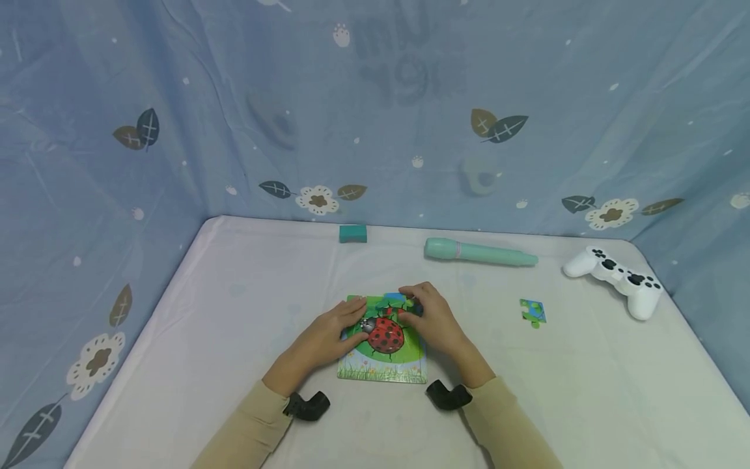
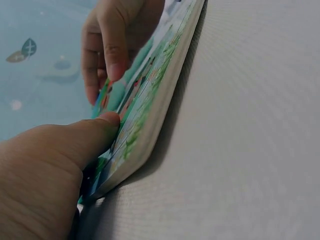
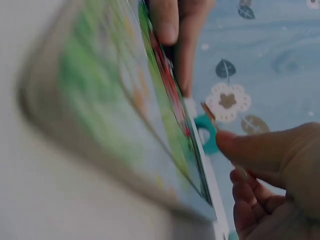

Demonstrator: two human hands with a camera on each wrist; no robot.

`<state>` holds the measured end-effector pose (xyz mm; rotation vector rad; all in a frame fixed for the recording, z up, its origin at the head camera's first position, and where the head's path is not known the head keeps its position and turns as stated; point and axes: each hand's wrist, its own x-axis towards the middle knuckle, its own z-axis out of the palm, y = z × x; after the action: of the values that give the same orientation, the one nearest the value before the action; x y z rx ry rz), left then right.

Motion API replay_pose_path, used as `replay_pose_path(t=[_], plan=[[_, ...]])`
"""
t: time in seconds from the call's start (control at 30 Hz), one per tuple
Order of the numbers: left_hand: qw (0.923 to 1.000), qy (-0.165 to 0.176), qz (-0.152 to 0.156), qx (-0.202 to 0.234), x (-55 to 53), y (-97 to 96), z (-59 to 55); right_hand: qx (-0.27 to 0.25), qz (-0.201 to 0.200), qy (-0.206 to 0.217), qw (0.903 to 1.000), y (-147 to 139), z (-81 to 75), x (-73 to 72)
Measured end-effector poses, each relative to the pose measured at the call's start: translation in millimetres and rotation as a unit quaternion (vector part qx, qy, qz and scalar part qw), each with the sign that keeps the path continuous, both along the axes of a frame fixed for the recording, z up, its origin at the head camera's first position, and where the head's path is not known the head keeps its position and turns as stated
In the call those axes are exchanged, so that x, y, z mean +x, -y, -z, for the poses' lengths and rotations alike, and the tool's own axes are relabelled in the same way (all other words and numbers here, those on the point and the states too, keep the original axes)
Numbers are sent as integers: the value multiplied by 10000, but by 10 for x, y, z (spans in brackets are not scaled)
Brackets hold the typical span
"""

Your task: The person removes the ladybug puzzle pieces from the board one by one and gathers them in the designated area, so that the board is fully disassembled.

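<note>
I note right hand (image 1: 436, 322) pinching a piece (image 3: 208, 112) (mostly hidden), left hand (image 1: 325, 335) resting straight-fingered on ladybug puzzle (image 1: 383, 374).

Both my forearms (image 1: 243, 430), in beige sleeves (image 1: 510, 423), extend forward and angle inward. My left hand (image 1: 328, 333) is palm down, fingers (image 1: 350, 309) extended together, left thumb (image 2: 95, 132) set apart from them. My right hand (image 1: 436, 322) is arched, right thumb (image 3: 255, 150) pinching against bent fingers, others curled underneath. The hands are near each other, without contact.
</note>
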<state>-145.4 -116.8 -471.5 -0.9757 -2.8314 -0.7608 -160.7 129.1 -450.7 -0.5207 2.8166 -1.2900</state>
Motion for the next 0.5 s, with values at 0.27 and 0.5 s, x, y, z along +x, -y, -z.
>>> replay_pose_path(t=[0.27,0.5], plan=[[10000,66,-13,70,0,-2,7,-203,122,-21,9997,-265,-72,-65],[10000,40,-64,65,7,-3,26,-40,327,-114,9994,-690,-77,-62]])
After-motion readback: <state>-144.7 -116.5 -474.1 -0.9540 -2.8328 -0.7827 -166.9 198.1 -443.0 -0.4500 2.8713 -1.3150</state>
